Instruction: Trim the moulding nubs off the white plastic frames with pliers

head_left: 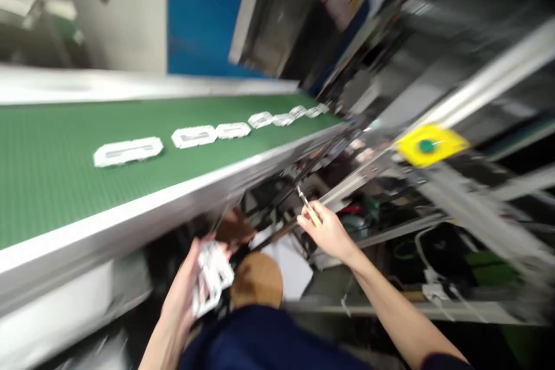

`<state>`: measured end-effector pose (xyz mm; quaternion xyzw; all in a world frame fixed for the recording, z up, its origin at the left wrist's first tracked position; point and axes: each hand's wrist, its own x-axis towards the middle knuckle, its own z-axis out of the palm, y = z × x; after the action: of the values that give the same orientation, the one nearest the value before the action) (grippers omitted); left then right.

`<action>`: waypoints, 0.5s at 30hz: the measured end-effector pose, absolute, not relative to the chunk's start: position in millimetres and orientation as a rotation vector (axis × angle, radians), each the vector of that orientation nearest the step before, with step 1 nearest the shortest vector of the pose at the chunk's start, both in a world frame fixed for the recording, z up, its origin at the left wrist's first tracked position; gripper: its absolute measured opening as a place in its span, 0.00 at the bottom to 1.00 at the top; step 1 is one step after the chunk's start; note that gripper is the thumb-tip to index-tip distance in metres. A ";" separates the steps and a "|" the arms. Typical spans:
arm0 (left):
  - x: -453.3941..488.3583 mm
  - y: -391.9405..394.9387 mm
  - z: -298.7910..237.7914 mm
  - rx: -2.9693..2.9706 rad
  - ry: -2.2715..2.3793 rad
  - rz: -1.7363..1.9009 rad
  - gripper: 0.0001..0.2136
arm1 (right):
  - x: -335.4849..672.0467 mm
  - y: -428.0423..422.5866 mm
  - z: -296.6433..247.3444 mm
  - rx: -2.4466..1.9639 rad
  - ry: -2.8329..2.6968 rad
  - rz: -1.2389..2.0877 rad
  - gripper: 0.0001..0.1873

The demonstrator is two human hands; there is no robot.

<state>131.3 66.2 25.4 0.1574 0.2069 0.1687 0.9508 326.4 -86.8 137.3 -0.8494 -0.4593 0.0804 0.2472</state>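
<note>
"Where's the tool [309, 206]?"
"Between 4 and 5 o'clock from centre, right grip [327, 234] clamped on it, tip pointing to 11."
"The white parts [212, 273]?"
"At 7, left grip [181, 289] clamped round them, long axis roughly 1-to-7."

Motion blur smears the edges — the upper right is dim.

The white frames [214, 266] look plastic, the belt [52, 185] matt.
</note>
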 end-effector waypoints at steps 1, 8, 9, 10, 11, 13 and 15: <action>112.4 50.8 12.3 0.257 0.497 0.424 0.17 | 315.2 -82.7 117.7 -2.220 -1.278 0.380 0.10; 77.8 12.8 -16.1 0.116 0.472 0.761 0.18 | 231.7 -62.2 47.9 -1.692 -1.104 1.186 0.13; 77.7 10.2 -16.7 0.109 0.475 0.782 0.17 | 224.3 -60.2 44.5 -1.635 -1.081 1.262 0.13; 77.4 7.2 -17.1 0.103 0.476 0.799 0.17 | 218.8 -58.4 41.4 -1.582 -1.056 1.319 0.15; 76.9 4.0 -17.4 0.097 0.473 0.816 0.17 | 215.2 -57.0 38.5 -1.534 -1.023 1.361 0.16; 75.3 -2.0 -17.7 0.085 0.463 0.853 0.18 | 213.3 -55.1 33.5 -1.470 -0.963 1.404 0.17; 73.4 -5.8 -17.8 0.067 0.460 0.894 0.22 | 217.7 -53.8 31.0 -1.445 -0.952 1.395 0.15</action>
<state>73.4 -5.8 -17.8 0.0321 0.2203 0.4284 0.8757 217.7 -53.8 31.0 -0.5828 -0.3840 0.5625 0.4433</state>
